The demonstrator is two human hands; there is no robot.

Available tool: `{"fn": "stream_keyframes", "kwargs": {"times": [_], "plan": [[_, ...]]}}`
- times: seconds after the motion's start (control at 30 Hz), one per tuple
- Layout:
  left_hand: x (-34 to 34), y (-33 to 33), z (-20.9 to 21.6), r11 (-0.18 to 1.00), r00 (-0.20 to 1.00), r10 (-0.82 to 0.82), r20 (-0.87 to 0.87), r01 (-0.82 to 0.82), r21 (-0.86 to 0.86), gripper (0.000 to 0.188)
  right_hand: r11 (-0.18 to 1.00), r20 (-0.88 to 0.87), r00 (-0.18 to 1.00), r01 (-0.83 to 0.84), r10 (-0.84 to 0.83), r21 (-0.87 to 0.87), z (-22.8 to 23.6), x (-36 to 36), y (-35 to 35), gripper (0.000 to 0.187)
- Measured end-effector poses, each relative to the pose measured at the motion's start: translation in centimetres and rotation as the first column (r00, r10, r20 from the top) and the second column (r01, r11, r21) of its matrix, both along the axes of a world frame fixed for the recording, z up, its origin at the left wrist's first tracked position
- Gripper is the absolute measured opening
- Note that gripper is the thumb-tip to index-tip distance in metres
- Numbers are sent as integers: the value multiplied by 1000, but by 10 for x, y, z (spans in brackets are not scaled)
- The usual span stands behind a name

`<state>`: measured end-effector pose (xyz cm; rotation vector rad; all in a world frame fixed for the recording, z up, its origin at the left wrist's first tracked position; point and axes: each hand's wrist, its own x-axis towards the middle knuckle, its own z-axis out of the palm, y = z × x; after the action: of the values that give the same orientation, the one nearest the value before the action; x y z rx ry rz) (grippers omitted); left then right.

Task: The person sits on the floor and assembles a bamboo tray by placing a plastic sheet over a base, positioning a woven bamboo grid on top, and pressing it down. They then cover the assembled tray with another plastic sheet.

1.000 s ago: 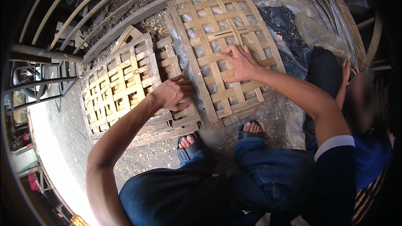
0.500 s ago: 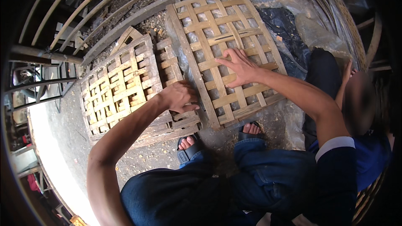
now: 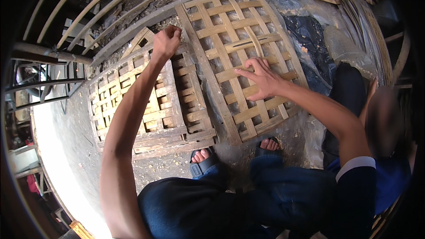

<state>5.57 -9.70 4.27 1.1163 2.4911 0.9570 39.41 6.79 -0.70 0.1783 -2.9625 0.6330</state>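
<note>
A dark navy short sleeve is edged with a broad white band; dark blue denim trousers are worn with black open-toed, wide-strapped sandals.

- The left hand appears at the far end of the left lattice stack, up from its near side, fingers now curled in.
- The right lattice panel sits slightly nearer the feet than a second ago.

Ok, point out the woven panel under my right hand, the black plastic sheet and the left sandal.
Woven panel point(image 3: 235, 47): head view, on a slat near its middle.
Black plastic sheet point(image 3: 311, 37): head view, on its visible middle.
Left sandal point(image 3: 203, 166): head view, on its strap.
</note>
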Motion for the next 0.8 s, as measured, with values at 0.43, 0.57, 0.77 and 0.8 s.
{"fn": "stream_keyframes", "kwargs": {"times": [0.43, 0.57, 0.77, 0.8], "plan": [[-30, 39, -70, 867, 951, -45, -307, -115, -484, 42, 998, 55, 996, 66, -66, 8, -12, 14, 9, 99], [-35, 20, -83, 936, 896, -54, -441, -108, -334, 34, 998, 58, 996, 68, -68, 9, -11, 11, 4, 99], [-33, 16, -77, 931, 885, -127, -447, -49, -360, 39, 998, 17, 998, 56, -56, 4, -8, 3, 4, 98], [-33, 16, -76, 921, 910, -89, -406, -79, -381, 42, 998, 9, 998, 58, -58, 0, -7, 1, 2, 99]]}}
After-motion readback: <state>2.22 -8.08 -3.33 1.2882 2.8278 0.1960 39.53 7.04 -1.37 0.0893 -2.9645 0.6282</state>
